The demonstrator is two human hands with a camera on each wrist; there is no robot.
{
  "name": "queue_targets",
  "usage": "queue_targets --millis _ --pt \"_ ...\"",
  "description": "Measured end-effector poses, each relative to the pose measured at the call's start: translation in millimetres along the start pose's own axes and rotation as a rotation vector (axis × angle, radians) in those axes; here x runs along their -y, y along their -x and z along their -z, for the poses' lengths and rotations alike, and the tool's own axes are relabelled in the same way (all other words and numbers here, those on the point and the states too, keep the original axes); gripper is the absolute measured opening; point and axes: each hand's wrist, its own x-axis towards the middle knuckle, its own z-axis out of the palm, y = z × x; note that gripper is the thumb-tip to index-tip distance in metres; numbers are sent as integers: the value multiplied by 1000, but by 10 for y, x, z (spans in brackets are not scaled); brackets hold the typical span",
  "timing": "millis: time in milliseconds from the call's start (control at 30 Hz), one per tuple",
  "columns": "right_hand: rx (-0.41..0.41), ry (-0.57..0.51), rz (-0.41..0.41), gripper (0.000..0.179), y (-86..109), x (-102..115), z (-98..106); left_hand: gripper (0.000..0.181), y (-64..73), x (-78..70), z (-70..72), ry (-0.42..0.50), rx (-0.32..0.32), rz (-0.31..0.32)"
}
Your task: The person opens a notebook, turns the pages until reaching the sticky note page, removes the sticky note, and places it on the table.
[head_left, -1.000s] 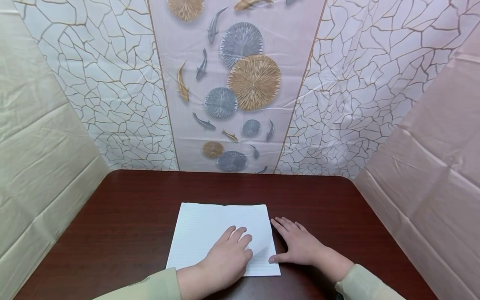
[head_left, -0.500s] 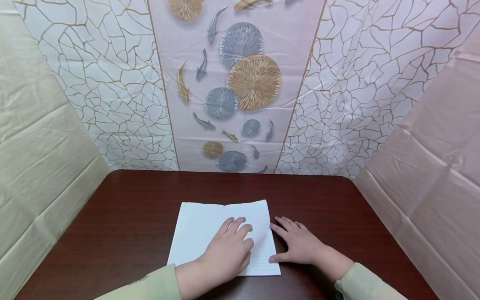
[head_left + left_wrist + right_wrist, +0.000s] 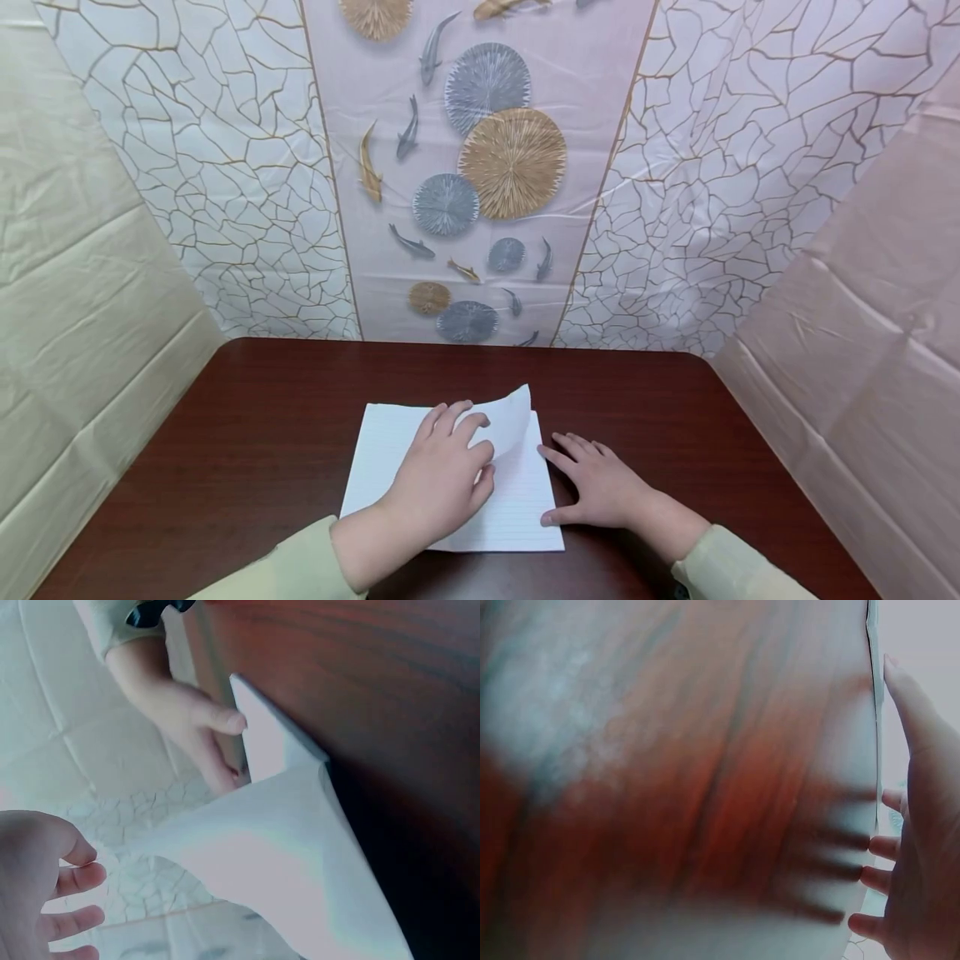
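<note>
An open lined notebook point(image 3: 525, 510) lies on the table. My left hand point(image 3: 431, 483) is over its middle, pinching the corner of a lifted page point(image 3: 506, 423) between thumb and index finger. The other fingers are spread and bent. In the left wrist view, the raised page point(image 3: 255, 832) curves up from the fold and tapers toward my thumb and index fingertips. My right hand point(image 3: 600, 493) rests at the notebook's right edge with fingers spread, thumb and index fingertips right at the edge. Those fingers point(image 3: 885, 847) reach down to the tabletop in the right wrist view.
A dark red-brown table point(image 3: 285, 417) bears the notebook near its front. Behind it hangs a patterned cloth point(image 3: 480, 250) with fish and round motifs. Plain cloth walls point(image 3: 82, 333) stand along both sides.
My left hand has moved up and to the left, drawing the page with it. The page now stands higher, its top corner raised, baring more lined paper. The right hand stays nearly still.
</note>
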Motion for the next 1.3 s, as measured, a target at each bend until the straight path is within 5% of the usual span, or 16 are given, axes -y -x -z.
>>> queue_targets --millis 500,1300 --pt "6 -36 20 103 -26 -50 2 9 226 315 125 13 -32 168" --pt "62 -75 13 102 -39 -31 32 19 902 597 209 31 -92 361"
